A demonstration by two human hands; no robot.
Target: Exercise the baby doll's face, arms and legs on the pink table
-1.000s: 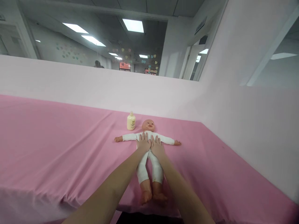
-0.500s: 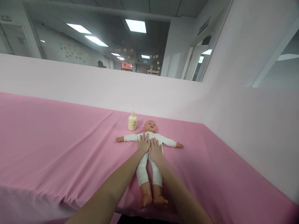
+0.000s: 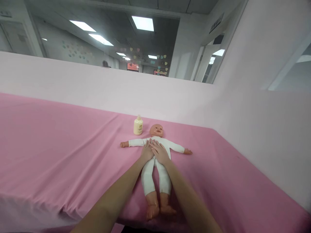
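Observation:
A baby doll [image 3: 165, 176] in a white suit lies on its back on the pink-covered table [image 3: 85, 155], its arms spread wide and its feet towards me. My left hand [image 3: 147, 152] rests flat on the doll's torso with the fingers stretched out. On the same torso, my right hand [image 3: 160, 152] also lies flat, its fingertips crossing over the fingers of the left. Neither hand grips anything. Beyond the doll's outstretched arm, left of its head, stands a cream-coloured bottle [image 3: 138, 126] with a pointed top.
A white wall [image 3: 109, 84] rises behind the table, with a wide window or mirror [image 3: 109, 32] above it showing ceiling lights and a person's head [image 3: 105, 63]. Another white wall [image 3: 255, 129] borders the table at the right. Creases run across the pink cloth.
My right hand has shifted left across the doll's torso, so its fingers now overlap those of my left hand. The doll and the bottle keep their places on the table.

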